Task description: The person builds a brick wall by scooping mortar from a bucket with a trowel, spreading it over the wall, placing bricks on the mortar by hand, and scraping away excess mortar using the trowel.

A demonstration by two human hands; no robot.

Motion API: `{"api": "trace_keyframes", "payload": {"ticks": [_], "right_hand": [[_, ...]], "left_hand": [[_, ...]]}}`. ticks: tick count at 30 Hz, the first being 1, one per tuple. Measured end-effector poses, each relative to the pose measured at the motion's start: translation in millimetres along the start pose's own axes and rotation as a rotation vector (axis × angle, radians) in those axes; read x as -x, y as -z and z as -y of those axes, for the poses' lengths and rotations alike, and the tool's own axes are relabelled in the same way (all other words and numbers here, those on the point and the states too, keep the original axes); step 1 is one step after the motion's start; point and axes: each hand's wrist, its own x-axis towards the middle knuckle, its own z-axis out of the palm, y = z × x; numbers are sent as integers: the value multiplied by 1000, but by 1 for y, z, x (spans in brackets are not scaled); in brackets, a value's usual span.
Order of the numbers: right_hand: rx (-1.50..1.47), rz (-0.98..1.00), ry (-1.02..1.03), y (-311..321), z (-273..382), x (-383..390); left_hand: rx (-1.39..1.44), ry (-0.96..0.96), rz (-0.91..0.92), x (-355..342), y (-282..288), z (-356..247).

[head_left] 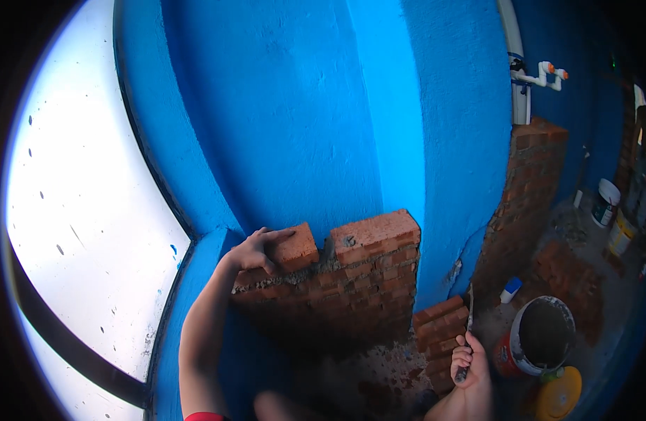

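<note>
My left hand grips a red brick at the left end of a low brick wall, its fingers over the top and its thumb on the near face. The brick sits on the mortar of the top course. A gap with grey mortar parts it from another brick on the right, which carries a small dab of mortar. Lower right, my right hand is closed round the handle of a trowel, whose thin blade is seen edge-on and points upward.
Stacked bricks stand beside my right hand. Right of them are a mortar bucket, a yellow lid and a blue-and-white container. A taller brick pier rises behind, below white pipes. A bright window lies left.
</note>
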Motion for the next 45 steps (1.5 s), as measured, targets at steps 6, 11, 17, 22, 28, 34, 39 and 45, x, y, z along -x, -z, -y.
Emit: {"api": "trace_keyframes", "payload": {"ticks": [6,11,17,22,28,34,39,45], "right_hand": [[-10,34,-50,2,0,-5],[-37,26,-41,7,5,1],[-86,70,-5,10,5,9],[-49,94,-76,12,-13,4],[240,139,-117,-8,-87,16],[811,506,-101,-120,-110,54],[1475,407,211,-156,-149,59],[1702,340,386,-221,-177,39]], "left_hand": [[-45,136,29,-25,-23,10],[-10,51,75,-35,-28,10],[66,38,45,-41,-36,16],[-59,111,57,-39,-36,13],[-128,98,-167,-21,-28,19],[161,313,-1250,64,-106,26],[109,285,-1261,79,-173,13],[111,152,-1163,66,-149,28]]}}
